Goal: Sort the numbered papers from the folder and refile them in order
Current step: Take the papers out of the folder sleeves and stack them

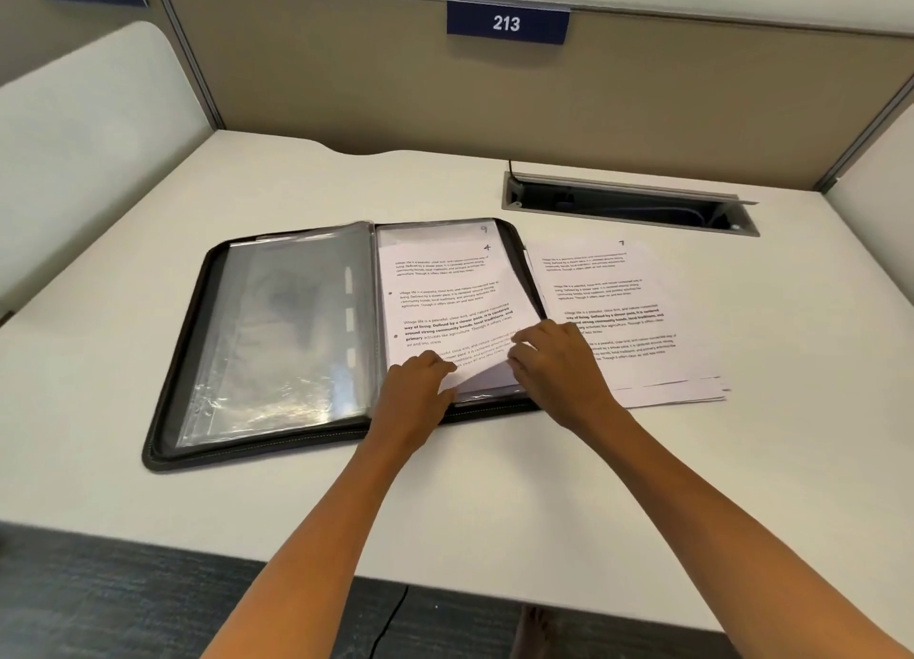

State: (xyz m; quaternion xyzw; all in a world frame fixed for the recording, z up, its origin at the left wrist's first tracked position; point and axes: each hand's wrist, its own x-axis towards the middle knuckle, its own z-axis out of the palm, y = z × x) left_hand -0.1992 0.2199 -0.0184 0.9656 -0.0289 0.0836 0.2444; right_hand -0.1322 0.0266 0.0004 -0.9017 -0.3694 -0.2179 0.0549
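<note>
Both hands at the near edge of sheet 4 [445, 292] in the open folder [188, 361]. Left hand [418, 386] pressing flat; right hand [554, 361] pinching the corner with curled fingers. Slide out slowly, sleeve held down, then onto the pile [643, 322] on the table [643, 485], right.

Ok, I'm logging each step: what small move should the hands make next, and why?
Probably draw the sheet marked 4 out of the folder onto the loose stack. The right hand pinches its lifted lower corner, the left hand presses beside it, and sheet 9 shows behind.
</note>
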